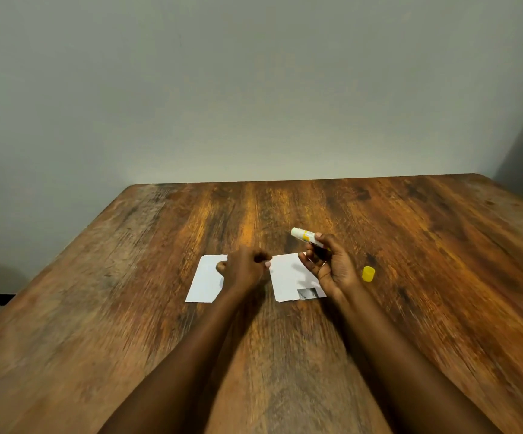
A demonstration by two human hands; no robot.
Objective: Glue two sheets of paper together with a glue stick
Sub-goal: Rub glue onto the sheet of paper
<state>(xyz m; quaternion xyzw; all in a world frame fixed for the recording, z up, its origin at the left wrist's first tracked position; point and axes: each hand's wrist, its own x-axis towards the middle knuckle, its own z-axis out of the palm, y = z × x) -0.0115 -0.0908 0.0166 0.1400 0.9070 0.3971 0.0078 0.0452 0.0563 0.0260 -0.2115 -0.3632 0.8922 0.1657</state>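
Two small white sheets lie side by side on the wooden table [410, 245]. The left sheet [205, 281] is partly hidden by my left hand [243, 270], whose fingers are curled shut with nothing visible in them. The right sheet [288, 277] has a grey printed patch at its near right corner. My right hand [329, 264] hovers over that sheet's right side and holds the uncapped glue stick [304, 235], a white tube with a yellow label, its tip pointing up and to the left. The yellow cap [368, 274] stands on the table to the right of my right hand.
A plain grey wall rises behind the table's far edge. The table's left edge runs diagonally toward me, with floor beyond it. A dark object shows at the far right border.
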